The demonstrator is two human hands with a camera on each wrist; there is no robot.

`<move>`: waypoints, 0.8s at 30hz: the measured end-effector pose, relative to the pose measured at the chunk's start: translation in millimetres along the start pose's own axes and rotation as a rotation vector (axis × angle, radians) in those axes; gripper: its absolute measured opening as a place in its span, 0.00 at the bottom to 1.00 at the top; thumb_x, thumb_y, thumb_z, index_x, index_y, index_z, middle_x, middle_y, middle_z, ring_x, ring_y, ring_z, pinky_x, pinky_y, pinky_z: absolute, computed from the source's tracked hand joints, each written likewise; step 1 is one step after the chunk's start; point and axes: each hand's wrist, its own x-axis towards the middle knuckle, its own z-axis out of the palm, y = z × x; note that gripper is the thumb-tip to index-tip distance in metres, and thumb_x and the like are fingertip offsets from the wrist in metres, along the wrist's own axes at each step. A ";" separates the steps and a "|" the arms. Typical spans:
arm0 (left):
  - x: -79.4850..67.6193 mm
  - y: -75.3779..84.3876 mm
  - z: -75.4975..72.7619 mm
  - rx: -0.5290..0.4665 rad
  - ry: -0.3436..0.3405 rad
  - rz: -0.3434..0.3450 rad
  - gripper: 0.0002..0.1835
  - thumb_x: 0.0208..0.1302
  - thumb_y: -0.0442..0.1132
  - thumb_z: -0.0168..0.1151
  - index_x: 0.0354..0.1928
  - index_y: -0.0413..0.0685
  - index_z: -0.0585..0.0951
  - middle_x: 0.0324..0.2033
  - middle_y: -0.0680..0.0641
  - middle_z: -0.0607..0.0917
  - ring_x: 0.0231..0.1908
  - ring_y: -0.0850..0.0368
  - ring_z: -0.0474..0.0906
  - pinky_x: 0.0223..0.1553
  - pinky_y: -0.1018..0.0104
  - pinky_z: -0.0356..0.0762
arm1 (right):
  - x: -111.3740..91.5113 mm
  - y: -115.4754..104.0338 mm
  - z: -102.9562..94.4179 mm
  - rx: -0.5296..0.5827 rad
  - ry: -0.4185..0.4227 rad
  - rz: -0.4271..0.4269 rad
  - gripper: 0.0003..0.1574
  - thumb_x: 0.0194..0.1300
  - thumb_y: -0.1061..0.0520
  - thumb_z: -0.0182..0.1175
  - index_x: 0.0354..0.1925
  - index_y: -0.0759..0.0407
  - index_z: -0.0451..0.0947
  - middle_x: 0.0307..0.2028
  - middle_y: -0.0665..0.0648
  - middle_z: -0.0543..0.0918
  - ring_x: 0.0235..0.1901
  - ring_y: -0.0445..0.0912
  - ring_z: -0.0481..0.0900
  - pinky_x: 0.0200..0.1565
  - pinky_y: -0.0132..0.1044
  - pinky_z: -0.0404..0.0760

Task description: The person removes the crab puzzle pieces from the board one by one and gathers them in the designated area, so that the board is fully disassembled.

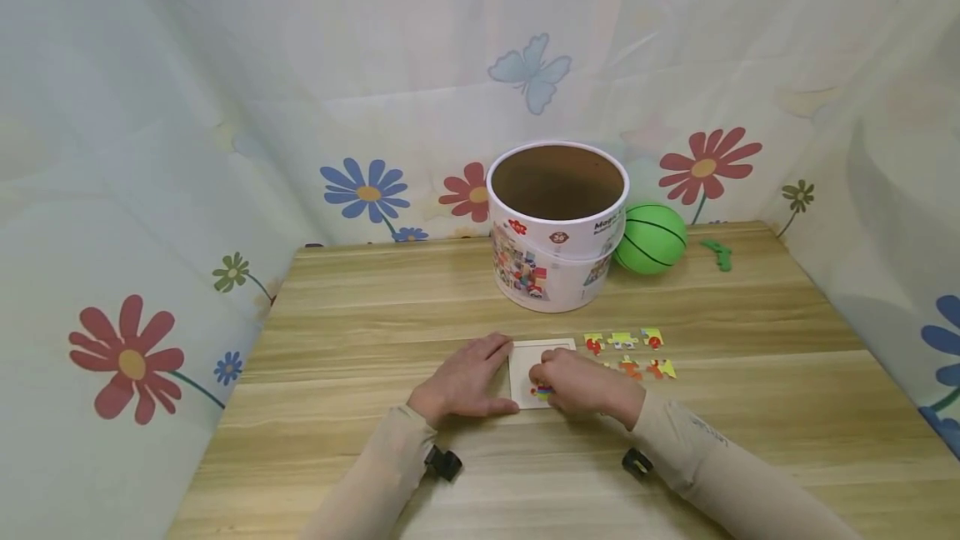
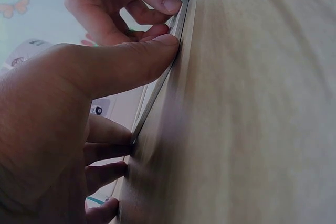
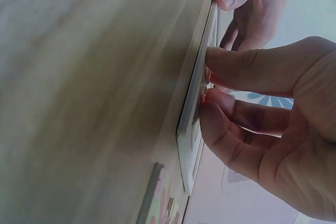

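Observation:
A small white puzzle tray with a raised rim lies flat on the table. My left hand steadies its left side, the straight thumb at the near edge and the fingers spread toward the far left corner. Over the tray's right half, my right hand has its fingers curled and pinches a puzzle piece, mostly hidden, with red showing between the fingertips. Multicoloured puzzle pieces show in the tray beside these fingertips. Right of the tray lie several loose yellow, red and orange puzzle pieces, some partly behind the right hand.
Behind the tray stands a large white printed bucket, its top uncovered. A green ball sits against its right side, and a small green toy lies farther right. Floral curtains enclose the back and sides of the wooden table.

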 end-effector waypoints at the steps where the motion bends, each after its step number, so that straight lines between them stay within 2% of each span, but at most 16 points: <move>1: 0.2 0.1 -0.1 -0.001 -0.004 -0.005 0.53 0.55 0.72 0.58 0.73 0.42 0.60 0.72 0.46 0.62 0.72 0.50 0.57 0.73 0.56 0.55 | 0.1 0.1 -0.2 0.002 0.001 -0.002 0.13 0.57 0.60 0.68 0.42 0.53 0.82 0.35 0.49 0.78 0.35 0.42 0.74 0.43 0.39 0.80; 6: 0.6 0.9 -0.4 -0.008 -0.014 -0.017 0.53 0.56 0.72 0.58 0.73 0.43 0.60 0.72 0.46 0.61 0.72 0.51 0.56 0.73 0.56 0.55 | 0.3 2.2 0.0 0.019 0.002 0.006 0.14 0.56 0.60 0.69 0.42 0.52 0.82 0.36 0.49 0.78 0.36 0.42 0.75 0.44 0.39 0.81; 15: -0.9 1.6 -4.4 -0.021 -0.029 -0.022 0.53 0.56 0.72 0.59 0.74 0.42 0.59 0.72 0.46 0.60 0.72 0.50 0.57 0.73 0.54 0.56 | -1.4 3.3 0.8 0.023 0.039 0.007 0.16 0.56 0.59 0.69 0.43 0.51 0.79 0.36 0.48 0.77 0.34 0.41 0.75 0.40 0.38 0.80; 24: -0.4 2.3 -4.5 -0.030 -0.032 -0.019 0.53 0.56 0.71 0.59 0.74 0.42 0.60 0.72 0.45 0.60 0.72 0.49 0.57 0.73 0.54 0.56 | -2.6 4.1 0.0 0.041 0.049 0.020 0.17 0.54 0.58 0.70 0.44 0.50 0.80 0.35 0.49 0.79 0.32 0.40 0.75 0.37 0.36 0.80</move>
